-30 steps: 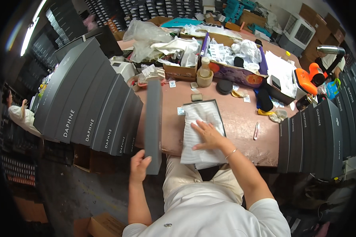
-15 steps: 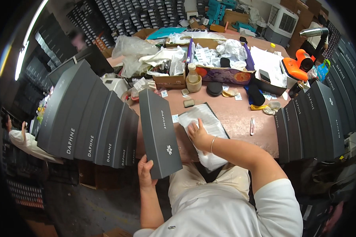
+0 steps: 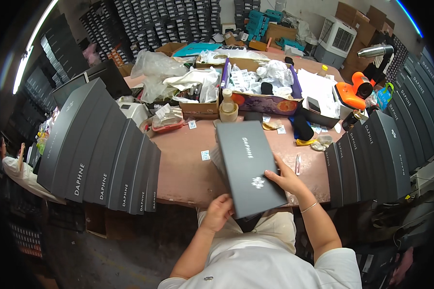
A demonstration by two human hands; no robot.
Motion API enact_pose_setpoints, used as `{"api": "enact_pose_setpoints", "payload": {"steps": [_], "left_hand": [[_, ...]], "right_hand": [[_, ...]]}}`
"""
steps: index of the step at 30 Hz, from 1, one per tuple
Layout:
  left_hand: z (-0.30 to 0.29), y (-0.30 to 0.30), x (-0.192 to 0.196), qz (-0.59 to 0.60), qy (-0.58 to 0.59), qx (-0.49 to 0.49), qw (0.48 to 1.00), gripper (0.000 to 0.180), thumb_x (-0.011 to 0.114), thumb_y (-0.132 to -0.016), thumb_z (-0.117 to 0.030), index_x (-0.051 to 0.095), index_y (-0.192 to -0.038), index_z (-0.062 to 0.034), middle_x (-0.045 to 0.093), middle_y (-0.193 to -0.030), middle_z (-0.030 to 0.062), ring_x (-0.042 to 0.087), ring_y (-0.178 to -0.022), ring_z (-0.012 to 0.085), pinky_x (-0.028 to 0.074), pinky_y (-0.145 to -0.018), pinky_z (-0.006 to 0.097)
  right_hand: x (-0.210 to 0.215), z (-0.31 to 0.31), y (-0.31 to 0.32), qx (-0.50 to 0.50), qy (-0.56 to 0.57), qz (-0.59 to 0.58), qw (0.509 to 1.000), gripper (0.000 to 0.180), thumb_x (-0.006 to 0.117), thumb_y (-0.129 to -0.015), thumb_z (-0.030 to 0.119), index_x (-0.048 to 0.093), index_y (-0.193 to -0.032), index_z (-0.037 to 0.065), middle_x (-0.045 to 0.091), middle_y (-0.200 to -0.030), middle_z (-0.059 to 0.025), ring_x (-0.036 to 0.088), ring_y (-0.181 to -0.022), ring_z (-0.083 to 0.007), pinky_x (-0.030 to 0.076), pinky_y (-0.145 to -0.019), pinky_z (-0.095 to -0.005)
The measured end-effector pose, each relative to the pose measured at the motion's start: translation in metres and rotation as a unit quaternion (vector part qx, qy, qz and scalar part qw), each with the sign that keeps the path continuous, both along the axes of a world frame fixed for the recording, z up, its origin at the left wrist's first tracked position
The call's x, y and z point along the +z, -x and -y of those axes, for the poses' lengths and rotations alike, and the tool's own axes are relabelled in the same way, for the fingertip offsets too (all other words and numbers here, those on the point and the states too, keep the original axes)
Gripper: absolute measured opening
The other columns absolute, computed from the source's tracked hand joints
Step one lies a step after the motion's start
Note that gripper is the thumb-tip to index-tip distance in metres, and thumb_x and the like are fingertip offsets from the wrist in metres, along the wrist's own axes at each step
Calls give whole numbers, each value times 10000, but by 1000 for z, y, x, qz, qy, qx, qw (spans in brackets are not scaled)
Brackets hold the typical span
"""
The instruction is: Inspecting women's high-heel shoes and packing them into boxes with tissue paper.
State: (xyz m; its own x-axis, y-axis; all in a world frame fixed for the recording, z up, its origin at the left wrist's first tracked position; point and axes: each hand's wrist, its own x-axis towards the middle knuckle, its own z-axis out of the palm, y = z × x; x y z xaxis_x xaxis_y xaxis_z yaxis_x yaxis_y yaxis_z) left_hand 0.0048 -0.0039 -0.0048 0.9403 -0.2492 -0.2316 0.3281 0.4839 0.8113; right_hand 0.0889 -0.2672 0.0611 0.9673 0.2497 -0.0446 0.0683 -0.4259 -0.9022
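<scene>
A dark grey shoe-box lid (image 3: 250, 166) with a small white emblem lies flat over the near edge of the pink table (image 3: 185, 171). My left hand (image 3: 218, 212) grips its near left corner from below. My right hand (image 3: 287, 179) presses on its right edge. Whatever lies beneath the lid is hidden.
A row of upright dark grey boxes (image 3: 101, 154) stands at the left, another row (image 3: 378, 154) at the right. Behind the lid are a small bottle (image 3: 228, 107), an open carton of white packets (image 3: 265, 89), plastic bags (image 3: 161, 72) and an orange tool (image 3: 352, 94). Another person (image 3: 14, 166) is at the far left.
The lid, held upright at the left a second ago, has swung right and been laid flat over the white paper. My right hand moved from the paper to the lid's edge.
</scene>
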Motion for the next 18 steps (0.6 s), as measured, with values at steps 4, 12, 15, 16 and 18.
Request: {"api": "enact_pose_setpoints", "payload": {"steps": [4,12,15,16,18], "left_hand": [[23,-8,-9,243,-472,165,832,529,675,-885,-311,512,-1251,34,495,-1252,183,505,-1153,274,422,-963,406],[-13,-35,-108,100,-373,93,918,365,462,-981,-351,589,-1054,-17,607,-1022,71,575,-892,204,471,-814,354],[9,-25,-83,-44,-151,107,982,486,441,-964,-417,521,-1221,-12,560,-1217,104,551,-1079,252,438,-943,377],[27,-24,-56,-116,-18,104,988,530,436,-958,-435,494,-1271,-10,539,-1264,110,538,-1129,259,427,-969,381],[55,-28,-8,-28,74,33,996,578,435,-952,-441,428,-1333,-6,526,-1284,107,524,-1165,258,414,-994,377]], "right_hand": [[-63,28,-7,-33,21,-115,993,568,650,-877,362,523,-1283,-15,645,-1130,-186,627,-1024,-257,481,-890,-355],[-99,-22,-21,-71,24,-128,989,642,654,-818,528,624,-1189,5,674,-988,-235,660,-929,-332,494,-849,-405],[-88,-20,-4,-48,-116,-156,980,710,658,-841,483,490,-1340,7,563,-1232,-255,547,-1157,-328,402,-1000,-385],[-86,-22,19,-67,-141,-112,981,742,659,-850,464,427,-1387,7,492,-1322,-256,478,-1238,-325,350,-1050,-382],[-61,0,47,-38,-118,-34,992,883,674,-861,407,202,-1493,10,213,-1530,-227,203,-1425,-308,164,-1155,-380]]}}
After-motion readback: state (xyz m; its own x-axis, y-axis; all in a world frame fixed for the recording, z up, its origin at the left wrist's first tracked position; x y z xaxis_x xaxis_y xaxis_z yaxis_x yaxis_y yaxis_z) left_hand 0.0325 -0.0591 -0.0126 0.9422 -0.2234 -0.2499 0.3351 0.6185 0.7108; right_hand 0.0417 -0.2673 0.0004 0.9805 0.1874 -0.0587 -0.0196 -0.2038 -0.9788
